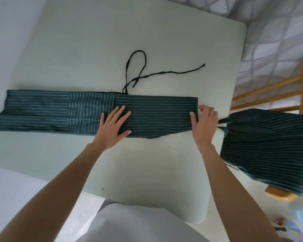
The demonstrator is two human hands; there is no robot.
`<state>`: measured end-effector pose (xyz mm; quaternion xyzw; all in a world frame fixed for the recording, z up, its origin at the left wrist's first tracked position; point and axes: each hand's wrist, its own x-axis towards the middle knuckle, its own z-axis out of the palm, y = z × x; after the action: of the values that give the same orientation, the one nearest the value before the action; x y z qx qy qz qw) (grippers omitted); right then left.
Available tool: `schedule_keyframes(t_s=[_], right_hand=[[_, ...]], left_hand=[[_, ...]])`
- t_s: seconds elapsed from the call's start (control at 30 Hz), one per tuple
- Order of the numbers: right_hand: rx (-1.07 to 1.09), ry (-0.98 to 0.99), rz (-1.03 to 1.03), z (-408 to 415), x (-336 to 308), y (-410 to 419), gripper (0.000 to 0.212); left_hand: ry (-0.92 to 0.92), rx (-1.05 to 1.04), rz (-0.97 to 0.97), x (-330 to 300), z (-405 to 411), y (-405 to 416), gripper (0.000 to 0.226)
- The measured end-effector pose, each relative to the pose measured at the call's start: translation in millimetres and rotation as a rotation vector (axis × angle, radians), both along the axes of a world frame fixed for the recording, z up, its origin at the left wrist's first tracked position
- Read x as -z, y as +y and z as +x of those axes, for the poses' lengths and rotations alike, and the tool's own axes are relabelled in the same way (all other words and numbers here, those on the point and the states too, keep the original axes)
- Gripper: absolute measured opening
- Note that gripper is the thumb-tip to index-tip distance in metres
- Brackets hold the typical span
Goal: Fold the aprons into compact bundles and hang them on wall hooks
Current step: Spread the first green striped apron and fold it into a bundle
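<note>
while both hands (112, 126) press apron (60, 114).

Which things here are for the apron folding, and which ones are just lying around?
For the job:
- dark green white-striped apron folded into a long strip, its thin dark ties loose
- second dark striped apron draped on the chair
- left hand pressing flat
- right hand at the strip's end
- pale green table

Just around:
- wooden chair
- blurry blue clutter on the floor

Dark green pinstriped apron (94, 114), folded into a long flat strip
</note>
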<state>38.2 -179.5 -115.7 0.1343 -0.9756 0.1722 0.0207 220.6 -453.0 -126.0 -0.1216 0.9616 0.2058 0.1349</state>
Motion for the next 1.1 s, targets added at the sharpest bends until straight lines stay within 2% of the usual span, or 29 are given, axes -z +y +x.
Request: schedule_keyframes(t_s=[0.13,0.3,0.4,0.6,0.7,0.83,0.97,1.03,1.1], right_hand=[[-0.216,-0.048,-0.179,47,-16,-53,0.02],[-0.658,-0.161,-0.21,120,-14,-159,0.015],[-0.821,-0.171,-0.175,152,-5,-211,0.021],[-0.787,-0.234,0.074,180,14,-286,0.043],[-0.775,-0.227,0.236,173,29,-280,0.053],[-0.771,-0.191,0.363,169,38,-253,0.065],[-0.751,-0.223,0.35,168,35,-242,0.077],[-0.75,-0.249,0.275,168,32,-240,0.081],[-0.738,-0.324,0.088,170,27,-235,0.071]], left_hand=[[0.228,-0.241,0.192,-12,29,-15,0.05],[0.154,-0.534,-0.008,-8,99,-67,0.046],[0.153,-0.631,-0.046,-7,130,-100,0.039],[0.154,-0.844,-0.113,-9,172,-184,0.041],[0.12,-0.897,-0.117,-9,179,-209,0.048],[0.06,-0.938,-0.033,-7,187,-221,0.072],[0.106,-1.006,0.139,-12,183,-216,0.071],[0.099,-1.117,0.23,-17,182,-214,0.058],[0.133,-1.246,0.314,-24,184,-209,0.039]])
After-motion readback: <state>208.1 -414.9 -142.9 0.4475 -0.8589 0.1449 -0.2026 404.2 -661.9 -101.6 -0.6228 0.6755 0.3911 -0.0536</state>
